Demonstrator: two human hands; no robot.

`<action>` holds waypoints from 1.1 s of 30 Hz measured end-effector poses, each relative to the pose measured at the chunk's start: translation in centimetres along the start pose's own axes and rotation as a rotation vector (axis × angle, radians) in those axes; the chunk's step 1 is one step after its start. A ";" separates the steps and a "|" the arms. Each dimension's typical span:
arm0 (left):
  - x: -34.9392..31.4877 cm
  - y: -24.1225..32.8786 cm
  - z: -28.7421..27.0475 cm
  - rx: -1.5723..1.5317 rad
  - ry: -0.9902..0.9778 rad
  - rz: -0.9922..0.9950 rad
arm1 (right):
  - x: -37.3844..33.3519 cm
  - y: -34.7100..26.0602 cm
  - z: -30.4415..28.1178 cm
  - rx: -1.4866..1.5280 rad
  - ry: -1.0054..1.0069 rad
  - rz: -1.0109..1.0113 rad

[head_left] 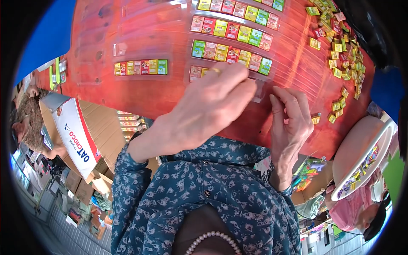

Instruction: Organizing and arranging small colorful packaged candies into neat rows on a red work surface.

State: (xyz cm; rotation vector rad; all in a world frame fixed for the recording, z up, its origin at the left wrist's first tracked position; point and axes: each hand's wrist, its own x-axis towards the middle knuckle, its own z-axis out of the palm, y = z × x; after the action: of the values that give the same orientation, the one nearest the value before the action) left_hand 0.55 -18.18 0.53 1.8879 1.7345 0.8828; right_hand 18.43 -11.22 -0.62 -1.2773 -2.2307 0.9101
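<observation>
Small coloured boxes, red, yellow, green and pink, stand in several rows in clear plastic trays on the red table. Over the nearest row is my left hand, fingers bent and drawn together; it covers most of that row, and its fingertips are hidden. My right hand is just to the right, thumb and forefinger brought together beside the tray's near end. Whatever its fingers hold, if anything, cannot be made out. One loose small yellow box lies by the right hand's outer side.
At left, another clear tray holds one filled row of boxes. Loose small boxes are scattered along the table's right side. A white basin with wrapped pieces is at right. Cardboard cartons stand left; people are at both sides.
</observation>
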 end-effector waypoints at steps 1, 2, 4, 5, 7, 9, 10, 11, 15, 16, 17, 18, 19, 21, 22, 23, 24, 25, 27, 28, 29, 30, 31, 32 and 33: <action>0.2 0.0 0.6 0.017 0.010 0.001 | 0.1 -0.2 0.0 0.010 -0.007 -0.005; 0.5 -0.3 1.6 0.020 0.015 0.021 | -0.1 0.0 0.1 0.004 0.005 -0.020; 0.7 -1.0 2.9 0.065 0.046 0.048 | -0.3 0.2 0.3 0.000 0.019 -0.030; 0.8 -1.2 3.1 0.073 0.048 0.052 | -0.3 0.2 0.3 0.001 0.025 -0.030; 0.9 -1.5 3.0 0.072 0.049 0.056 | -0.2 0.2 0.2 0.006 0.031 -0.026; 0.9 -1.7 3.0 0.047 0.066 0.068 | 0.0 0.2 0.3 0.033 0.031 -0.023; 0.9 -1.6 3.0 0.067 0.066 0.066 | 0.1 0.1 0.4 0.037 0.028 -0.024; 0.8 -1.6 3.0 0.078 0.068 0.058 | 0.2 0.1 0.5 0.047 0.021 -0.034; 0.5 -1.3 3.7 0.083 0.110 0.071 | 0.3 -0.1 0.8 0.072 0.003 -0.079; 0.5 -1.2 3.8 0.080 0.118 0.071 | 0.2 -0.3 0.8 0.071 -0.024 -0.048; 0.5 -1.1 4.1 0.076 0.143 0.084 | 0.1 -0.4 0.8 0.059 -0.035 -0.036; 0.4 -1.2 4.3 0.069 0.154 0.081 | 0.1 -0.5 0.8 0.047 -0.046 -0.024; 0.3 -1.2 4.4 0.061 0.166 0.078 | -0.1 -0.4 0.9 0.047 -0.064 -0.003; 0.2 -1.2 4.7 0.058 0.200 0.083 | -0.2 -0.2 1.0 0.036 -0.054 -0.026; 0.0 -1.2 4.9 0.061 0.224 0.091 | -0.2 -0.1 1.1 0.021 -0.039 -0.042; -0.2 -1.2 5.1 0.043 0.213 0.088 | -0.2 -0.1 1.0 0.009 -0.052 -0.027; -0.3 -1.2 5.2 0.040 0.214 0.088 | -0.1 -0.2 1.0 0.005 -0.053 -0.026; -0.4 -1.1 5.2 0.025 0.232 0.086 | -0.1 -0.3 1.0 0.017 -0.050 -0.014; -0.8 -1.0 5.2 0.007 0.237 0.075 | 0.0 -0.4 0.7 0.022 -0.048 0.006; -1.1 -0.8 5.1 0.000 0.235 0.074 | 0.2 -0.4 0.6 0.118 -0.069 0.051; -1.3 -0.6 5.0 -0.003 0.240 0.063 | 0.4 -0.3 0.5 0.209 -0.088 0.098; -1.4 -0.5 4.7 -0.005 0.245 0.051 | 0.4 0.2 1.0 0.303 -0.030 0.055; -1.3 -0.4 4.2 0.003 0.279 0.066 | 0.4 0.0 0.7 0.296 -0.031 0.061; -1.3 -0.2 3.5 0.007 0.284 0.020 | 0.5 -0.3 0.3 0.355 -0.052 0.133; -1.7 -0.1 2.8 0.013 0.289 -0.027 | 0.5 -0.4 0.2 0.415 -0.075 0.203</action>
State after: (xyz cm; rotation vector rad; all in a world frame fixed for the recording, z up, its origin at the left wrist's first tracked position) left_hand 2.39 -19.54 -1.80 1.8114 1.9282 1.1857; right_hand 17.84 -11.00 -0.48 -1.2972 -1.8501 1.4287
